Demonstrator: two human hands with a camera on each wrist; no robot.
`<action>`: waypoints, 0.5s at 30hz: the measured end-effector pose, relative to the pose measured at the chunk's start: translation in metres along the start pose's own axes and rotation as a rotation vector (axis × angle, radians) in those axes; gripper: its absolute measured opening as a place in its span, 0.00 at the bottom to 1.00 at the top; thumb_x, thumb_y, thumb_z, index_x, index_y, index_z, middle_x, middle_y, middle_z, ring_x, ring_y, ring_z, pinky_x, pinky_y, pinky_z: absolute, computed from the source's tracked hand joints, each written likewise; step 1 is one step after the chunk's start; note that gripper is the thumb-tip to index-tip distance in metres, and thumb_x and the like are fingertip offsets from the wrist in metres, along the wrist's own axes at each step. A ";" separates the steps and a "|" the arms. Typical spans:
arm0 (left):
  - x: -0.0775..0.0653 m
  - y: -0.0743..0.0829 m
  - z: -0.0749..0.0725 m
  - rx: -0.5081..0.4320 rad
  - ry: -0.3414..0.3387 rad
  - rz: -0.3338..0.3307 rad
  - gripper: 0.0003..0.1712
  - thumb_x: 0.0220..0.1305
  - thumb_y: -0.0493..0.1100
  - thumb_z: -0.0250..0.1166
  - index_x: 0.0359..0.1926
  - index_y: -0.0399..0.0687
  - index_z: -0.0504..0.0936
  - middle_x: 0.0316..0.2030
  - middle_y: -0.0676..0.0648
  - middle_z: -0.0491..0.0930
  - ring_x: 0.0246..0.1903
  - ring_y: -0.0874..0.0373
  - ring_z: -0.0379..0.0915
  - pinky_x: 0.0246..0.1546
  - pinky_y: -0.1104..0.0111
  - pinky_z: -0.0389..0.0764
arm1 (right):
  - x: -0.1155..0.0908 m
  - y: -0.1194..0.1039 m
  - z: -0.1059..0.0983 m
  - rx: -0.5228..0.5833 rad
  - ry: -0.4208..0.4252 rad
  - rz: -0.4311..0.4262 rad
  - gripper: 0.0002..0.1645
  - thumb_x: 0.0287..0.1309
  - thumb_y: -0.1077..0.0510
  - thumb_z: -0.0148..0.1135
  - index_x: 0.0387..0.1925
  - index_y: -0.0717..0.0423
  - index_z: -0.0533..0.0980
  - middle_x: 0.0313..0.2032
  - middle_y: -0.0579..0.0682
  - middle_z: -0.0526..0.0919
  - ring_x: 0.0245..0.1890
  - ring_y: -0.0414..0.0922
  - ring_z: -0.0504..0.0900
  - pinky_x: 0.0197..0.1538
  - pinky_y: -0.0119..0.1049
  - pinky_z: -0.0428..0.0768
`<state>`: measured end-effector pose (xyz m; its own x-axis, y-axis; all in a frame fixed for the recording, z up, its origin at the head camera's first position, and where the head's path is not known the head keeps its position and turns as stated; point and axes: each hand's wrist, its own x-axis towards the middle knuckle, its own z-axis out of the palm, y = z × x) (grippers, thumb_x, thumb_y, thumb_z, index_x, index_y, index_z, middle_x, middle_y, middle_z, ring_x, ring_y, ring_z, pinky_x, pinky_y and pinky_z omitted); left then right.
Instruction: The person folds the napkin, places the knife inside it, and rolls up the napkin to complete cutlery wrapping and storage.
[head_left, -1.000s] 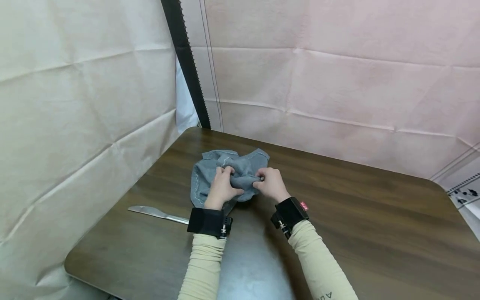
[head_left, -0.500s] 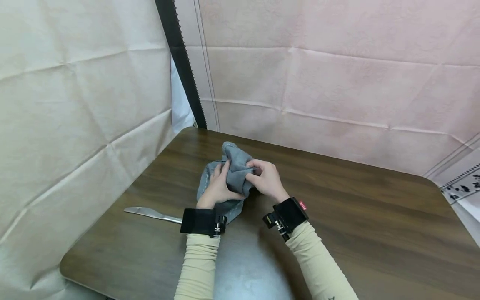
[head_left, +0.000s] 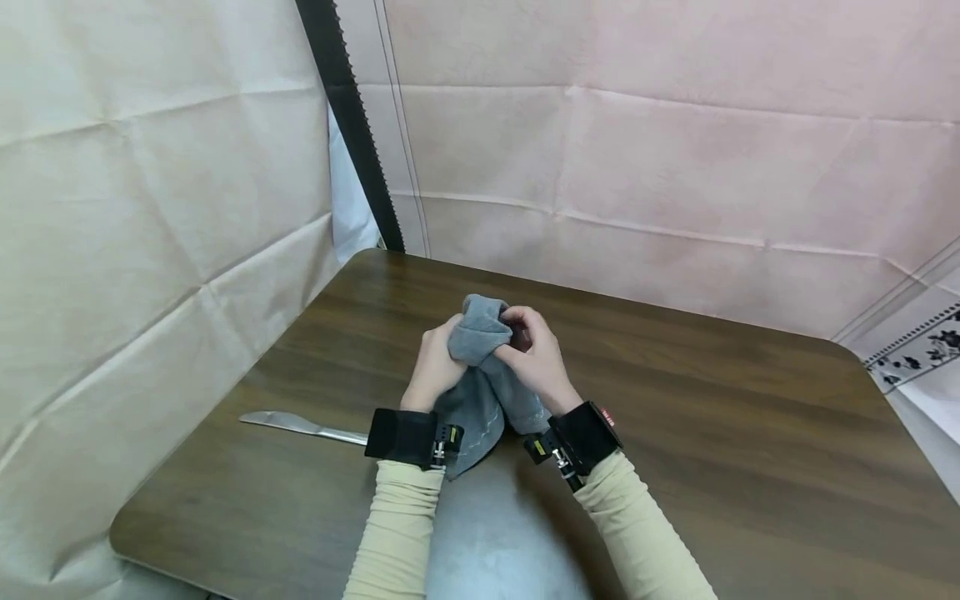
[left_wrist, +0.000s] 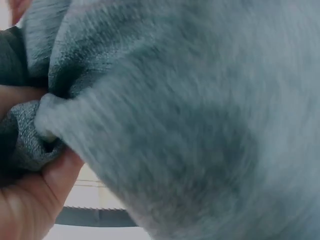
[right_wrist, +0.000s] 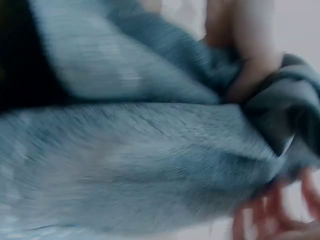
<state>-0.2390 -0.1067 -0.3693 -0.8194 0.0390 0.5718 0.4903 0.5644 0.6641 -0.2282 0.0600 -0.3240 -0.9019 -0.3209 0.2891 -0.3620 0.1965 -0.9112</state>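
Pale sheets (head_left: 637,167) left and back, brown table (head_left: 712,400) below. Cloth (head_left: 480,333) is near the far-left part of the table, gathered up between both hands, lower folds hanging toward the wearer; whether the lowest corner touches wood, cannot tell. Left hand (head_left: 435,365) clamped round the bunched top, fingers mostly behind it. Right hand (head_left: 542,358) pinches the top fold's side, thumb and forefinger. Wrist views blurry but both show fabric gathered between fingers.

Handling, judged by look: light, soft, limp, won't hold shape; matte weave, so unlikely to slip; not fragile. Best hold: a thick fold or hemmed edge, one hand each side.

Count: one cloth, one knife (head_left: 288,422) (lying left, handle end hidden by the strap), one table, two hands, two black straps (head_left: 401,437), two cream sleeves (head_left: 397,525).
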 end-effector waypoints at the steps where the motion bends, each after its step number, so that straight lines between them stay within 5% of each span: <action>1: 0.001 0.004 0.002 -0.007 0.009 0.011 0.20 0.44 0.25 0.59 0.42 0.40 0.77 0.32 0.42 0.80 0.31 0.49 0.76 0.35 0.58 0.74 | -0.002 0.001 -0.005 -0.012 -0.017 0.028 0.29 0.55 0.65 0.57 0.59 0.57 0.64 0.58 0.55 0.63 0.57 0.48 0.63 0.56 0.44 0.64; 5: 0.006 0.020 0.010 -0.050 -0.007 0.049 0.20 0.45 0.24 0.60 0.42 0.40 0.77 0.33 0.42 0.80 0.31 0.50 0.76 0.36 0.59 0.74 | -0.009 0.001 -0.025 0.058 -0.126 0.097 0.39 0.61 0.61 0.52 0.69 0.47 0.47 0.69 0.51 0.46 0.67 0.47 0.48 0.63 0.47 0.54; 10: 0.009 0.044 0.021 -0.095 -0.041 0.103 0.19 0.44 0.24 0.59 0.41 0.38 0.76 0.34 0.41 0.79 0.34 0.50 0.76 0.38 0.59 0.74 | -0.017 -0.003 -0.047 0.124 -0.171 0.098 0.34 0.63 0.61 0.48 0.69 0.51 0.50 0.62 0.57 0.63 0.51 0.48 0.68 0.48 0.45 0.67; 15: 0.017 0.071 0.036 -0.098 -0.090 0.161 0.21 0.42 0.23 0.59 0.42 0.36 0.74 0.36 0.40 0.78 0.38 0.48 0.75 0.41 0.59 0.73 | -0.028 -0.006 -0.075 0.047 -0.118 0.065 0.32 0.63 0.62 0.47 0.68 0.54 0.53 0.56 0.60 0.69 0.41 0.44 0.72 0.40 0.39 0.71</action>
<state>-0.2289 -0.0367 -0.3300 -0.7493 0.1987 0.6318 0.6400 0.4624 0.6136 -0.2180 0.1374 -0.3047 -0.8882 -0.4161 0.1948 -0.2896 0.1780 -0.9404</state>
